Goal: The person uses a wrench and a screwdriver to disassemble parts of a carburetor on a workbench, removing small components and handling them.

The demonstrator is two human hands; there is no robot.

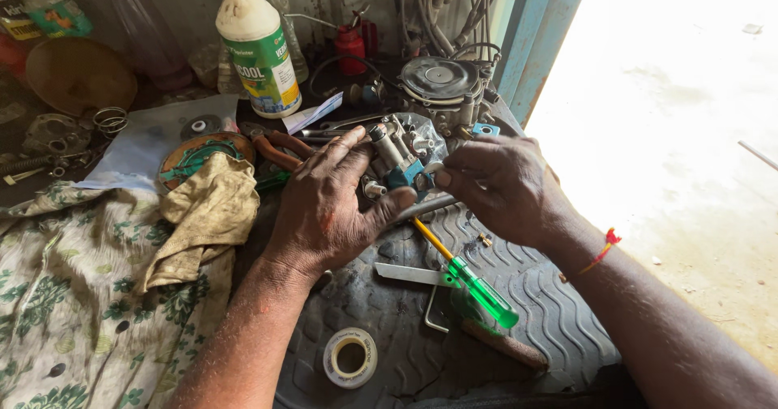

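Note:
My left hand (328, 202) grips a small metal valve assembly (395, 159) with silver fittings and a blue part, holding it above a black ribbed rubber mat (535, 287). My right hand (502, 186) pinches the assembly's right side with its fingertips by the blue part. A thin red thread circles my right wrist. Below the hands a screwdriver with a green handle (478, 291) and yellow shaft lies on the mat.
A roll of white tape (350, 358), a flat metal strip (409, 274) and a wooden-handled tool (506, 346) lie on the mat. A dirty yellow rag (207, 214), flowered cloth (65, 312), orange-handled pliers (279, 148), a white-and-green bottle (259, 48) and a round metal part (440, 79) surround the hands.

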